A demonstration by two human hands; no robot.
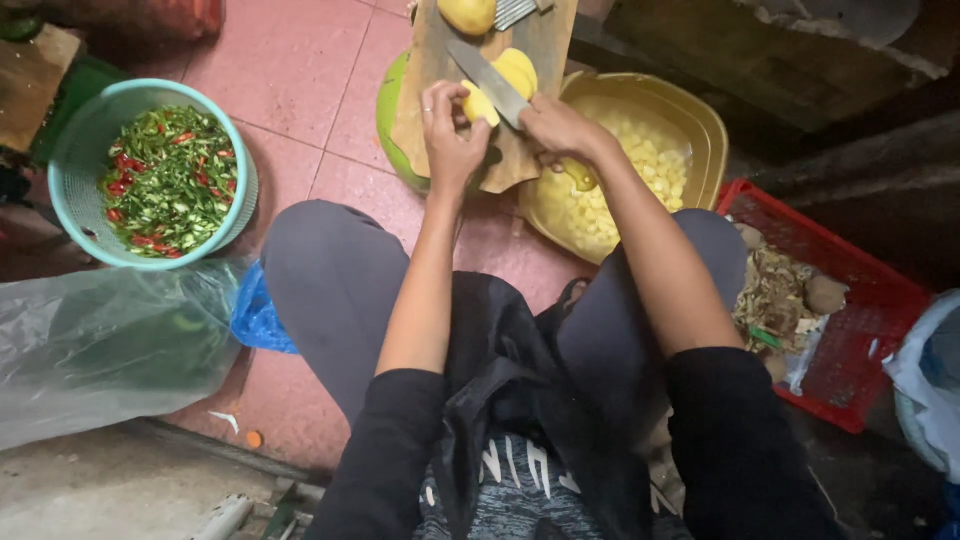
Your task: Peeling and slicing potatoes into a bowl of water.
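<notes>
On the floor, below the bent knees, a clear bag is seen at the left and a red crate of peelings at the right. Further out, a teal basket of chopped chillies is set well to the left. Beyond the knees, a board is laid over a green bowl. On it, a potato piece is gripped by the left hand, fingers closed on it. A knife is clasped by the right hand, blade against the potato. Just right, a yellow basin of diced potato is placed.
</notes>
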